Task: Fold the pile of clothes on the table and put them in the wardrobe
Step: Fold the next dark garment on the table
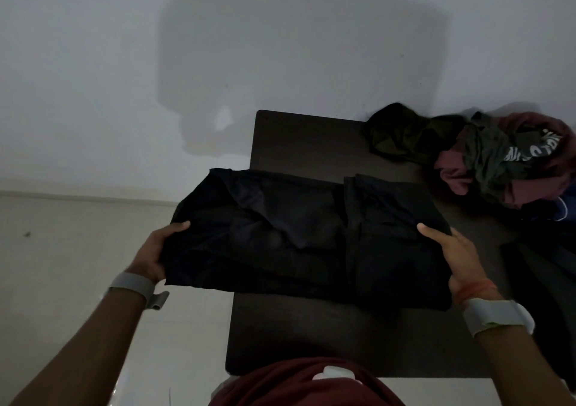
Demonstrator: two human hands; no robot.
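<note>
While both hands hold the black garment (296, 240) by its short ends, I check the edges first. Its left end overhangs the left edge of the table (311, 337) and hangs above the floor (62, 265). The rest lies across the tabletop as a wide, creased band with a vertical seam right of its middle.

On the left hand (156, 250) I see the thumb laid on top of the cloth. The other fingers are tucked under it, out of sight, so that end is pinched between them. The right hand (452, 253) grips the same way, thumb stretched along the top and fingers hidden beneath the fabric. The left wristband (132, 284) and right wristband (498, 315) are both pale grey.

For open room, I have a strip of dark tabletop beyond the garment, up to the far edge where the table meets the wall (93, 63). Another strip shows on the near side, between the garment and the person's maroon shirt (296, 387). The right side is tighter. The pile of clothes (498, 156) fills the far right corner, with olive, maroon and grey-green pieces bunched together, one with white lettering, apart from the black garment. More dark cloth (542, 281) lies along the right edge, just beside the right forearm.

The tabletop is dark brown and matte. The wall is pale with a large shadow on it, the floor is pale, and the light is dim.
</note>
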